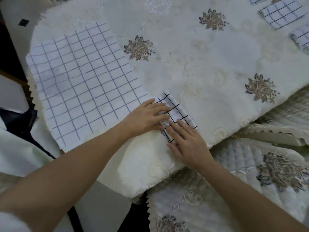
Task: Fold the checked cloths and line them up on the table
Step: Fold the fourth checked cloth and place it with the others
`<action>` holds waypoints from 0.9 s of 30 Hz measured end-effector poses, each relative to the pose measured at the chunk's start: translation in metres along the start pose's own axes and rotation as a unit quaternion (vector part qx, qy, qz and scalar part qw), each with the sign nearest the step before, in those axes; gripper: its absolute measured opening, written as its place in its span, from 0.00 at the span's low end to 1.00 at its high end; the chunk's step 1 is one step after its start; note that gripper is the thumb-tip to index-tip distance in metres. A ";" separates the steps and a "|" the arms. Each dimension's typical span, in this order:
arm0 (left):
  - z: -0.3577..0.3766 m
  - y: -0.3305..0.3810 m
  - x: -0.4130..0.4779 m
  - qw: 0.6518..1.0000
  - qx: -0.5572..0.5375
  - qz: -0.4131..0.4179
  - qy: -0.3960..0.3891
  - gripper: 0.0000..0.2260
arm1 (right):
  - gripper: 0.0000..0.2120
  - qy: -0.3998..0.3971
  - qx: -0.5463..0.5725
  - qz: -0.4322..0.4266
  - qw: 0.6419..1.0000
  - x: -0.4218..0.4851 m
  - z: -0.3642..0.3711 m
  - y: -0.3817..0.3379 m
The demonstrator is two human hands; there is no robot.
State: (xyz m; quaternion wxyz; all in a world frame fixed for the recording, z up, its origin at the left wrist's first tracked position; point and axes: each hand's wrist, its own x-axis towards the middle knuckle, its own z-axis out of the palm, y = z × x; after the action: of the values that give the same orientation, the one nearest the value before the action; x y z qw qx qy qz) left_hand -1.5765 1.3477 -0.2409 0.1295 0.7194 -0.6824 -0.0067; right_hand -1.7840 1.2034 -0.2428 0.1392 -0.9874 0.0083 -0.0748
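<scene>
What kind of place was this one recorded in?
Likely a home dining area: an embroidered tablecloth, a matching quilted chair cover beside it, and checked cloths laid out for folding.

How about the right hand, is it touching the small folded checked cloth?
Touching. The head view shows the right hand lying flat with its fingertips on the folded checked cloth; the left hand presses on it too.

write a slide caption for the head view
Left hand and right hand press a folded cloth beside an unfolded cloth.
</scene>
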 end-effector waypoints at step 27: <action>0.013 0.119 0.043 0.865 0.022 -0.497 0.073 0.25 | 0.29 -0.146 -0.017 -0.125 0.981 0.095 -0.025 0.093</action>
State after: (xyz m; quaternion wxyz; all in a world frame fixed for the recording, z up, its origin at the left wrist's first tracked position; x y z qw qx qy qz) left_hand -1.6928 1.2990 -0.2234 0.1422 0.9643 -0.2233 -0.0029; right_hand -1.6939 1.1040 -0.2306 0.1120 -0.9830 -0.1348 0.0537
